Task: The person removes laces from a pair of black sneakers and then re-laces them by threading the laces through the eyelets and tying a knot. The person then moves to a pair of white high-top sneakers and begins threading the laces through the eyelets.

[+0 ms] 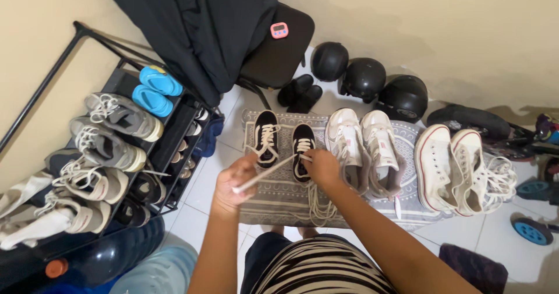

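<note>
Your left hand is clenched around a white shoelace, pulling it taut and out to the left, away from the shoe. Your right hand rests on the right black sneaker, fingers pinched on the lace where it leaves the eyelets. That sneaker stands on a grey patterned mat in the middle of the floor, toe pointing away from you, with loose lace ends trailing over the near part of the mat. Its mate, the left black sneaker, sits just beside it on the left, laced in white.

To the right on the same mat stand a pair of white high-top sneakers, and further right a pair of white canvas sneakers with their laces spilled out. Beyond the mat, against the wall, lie three black helmets and a pair of small black shoes. A black chair at the far side carries a dark jacket and a small pink timer. On your left, a black shoe rack holds grey sneakers and blue sandals
</note>
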